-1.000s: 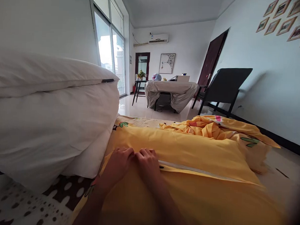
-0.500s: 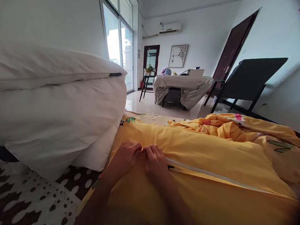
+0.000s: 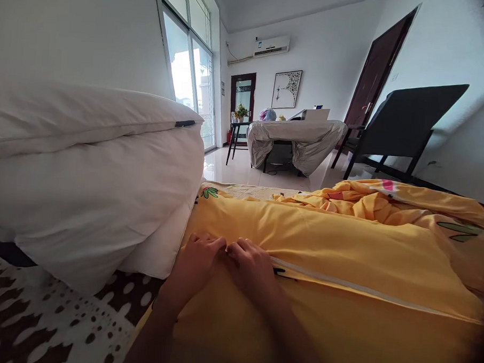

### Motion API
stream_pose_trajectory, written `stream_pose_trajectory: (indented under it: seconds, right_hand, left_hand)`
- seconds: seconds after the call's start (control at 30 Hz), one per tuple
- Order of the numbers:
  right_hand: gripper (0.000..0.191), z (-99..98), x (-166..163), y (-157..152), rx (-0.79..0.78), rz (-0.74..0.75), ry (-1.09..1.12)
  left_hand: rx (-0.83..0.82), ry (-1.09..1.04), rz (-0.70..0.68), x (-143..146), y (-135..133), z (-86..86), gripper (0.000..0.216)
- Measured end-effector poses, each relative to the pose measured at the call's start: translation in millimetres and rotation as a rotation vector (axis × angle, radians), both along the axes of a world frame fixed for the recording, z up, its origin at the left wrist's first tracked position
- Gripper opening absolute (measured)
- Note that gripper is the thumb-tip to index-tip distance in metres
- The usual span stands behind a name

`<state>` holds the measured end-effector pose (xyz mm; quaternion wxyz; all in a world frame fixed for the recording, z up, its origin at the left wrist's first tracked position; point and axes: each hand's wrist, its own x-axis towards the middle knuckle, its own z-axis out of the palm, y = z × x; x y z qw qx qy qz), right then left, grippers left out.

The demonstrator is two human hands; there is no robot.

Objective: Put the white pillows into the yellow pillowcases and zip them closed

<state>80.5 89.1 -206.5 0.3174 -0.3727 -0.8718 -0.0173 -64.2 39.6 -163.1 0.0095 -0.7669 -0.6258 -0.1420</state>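
Head view: left hand [image 3: 196,265] and right hand [image 3: 251,268], fingers curled tight, pinch the yellow duvet cover [image 3: 343,250] where its zipper [image 3: 342,285] ends; best hold the fabric taut, pulling straight along the seam.

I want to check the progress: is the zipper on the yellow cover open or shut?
Mostly open. The zipper gapes as a pale line from the right hand toward the right. Under both hands, cannot tell.
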Motion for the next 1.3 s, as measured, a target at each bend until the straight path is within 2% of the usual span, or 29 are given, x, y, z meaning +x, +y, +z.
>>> stream_pose_trajectory:
  seconds: [0.17,0.37,0.53,0.8,1.03,1.3]
  right_hand:
    - [0.017,3.5,1.0,-4.2,-0.032,-0.026,-0.055]
    - [0.021,4.9,0.5,-5.3,-0.013,-0.064,-0.061]
    - [0.022,0.8,-0.9,-2.8,0.076,-0.048,-0.102]
    - [0.019,0.4,-0.2,-4.9,0.053,-0.022,-0.091]
    - [0.019,0.6,-0.5,-5.1,0.077,-0.018,-0.073]
    - [0.027,3.7,0.7,-8.5,0.048,0.046,-0.109]
  left_hand:
    - [0.005,0.075,0.019,-3.9,-3.6,2.4,0.026]
    - [0.004,0.081,0.083,-12.5,0.7,-2.3,0.025]
    - [-0.075,-0.035,0.021,-16.2,0.6,-2.2,0.026]
    - [-0.04,-0.115,0.12,-19.0,1.3,2.9,0.023]
    - [-0.081,-0.356,0.011,-38.4,11.1,-0.2,0.018]
    - [-0.134,-0.249,0.159,-29.7,12.4,0.9,0.017]
